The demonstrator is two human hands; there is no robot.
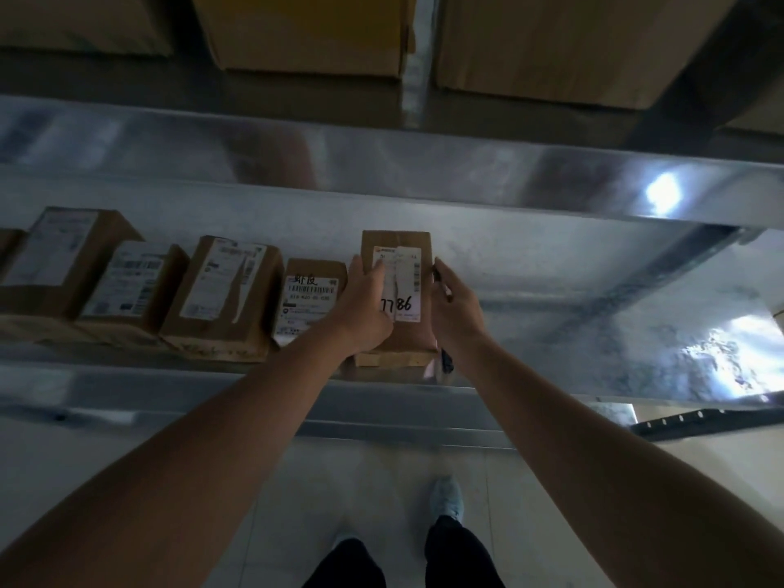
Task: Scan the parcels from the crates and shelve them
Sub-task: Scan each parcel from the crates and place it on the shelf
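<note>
A small brown cardboard parcel [407, 244] stands on the metal shelf [551, 290], its white label marked "7786" by hand. My left hand [365, 307] grips its left side, with the thumb over the label. Against the parcel's right side presses my right hand [454, 307], which also has a dark pen-like object tucked in it. The parcel sits at the right end of a row, touching or nearly touching the labelled parcel [314, 290] on its left.
Three more labelled brown parcels [225, 286] [131, 282] [63, 256] continue the row leftward. Right of the held parcel the shelf surface is bare metal. The shelf above [424, 163] carries large cardboard boxes [305, 31] [551, 44]. My feet [445, 498] stand on pale floor below.
</note>
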